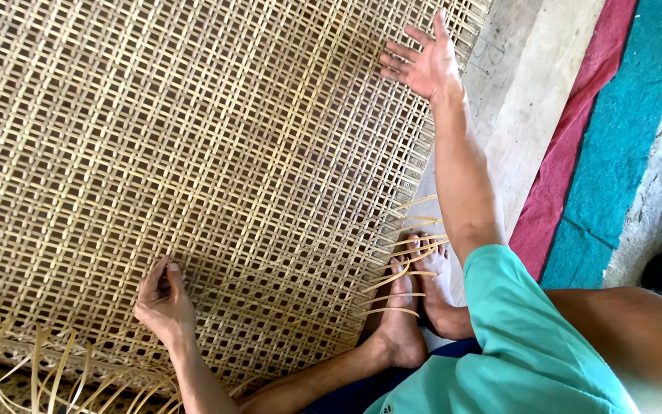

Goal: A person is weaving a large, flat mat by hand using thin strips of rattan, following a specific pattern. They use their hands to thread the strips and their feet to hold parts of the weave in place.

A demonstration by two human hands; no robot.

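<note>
Soft even daylight, faint shadows, sharp focus, no glare

Left hand [164,303] near, at lower left, fingers curled, thumb and forefinger pinched together. Right hand [423,61] far, at upper right, open, fingers spread, arm stretched out. Bare feet [415,307] tucked near body.

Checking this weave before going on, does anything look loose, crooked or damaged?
Only unwoven ends: loose cane strips stick out from the woven cane mat over the feet, and more fan out at the lower left. The lattice looks even.
</note>
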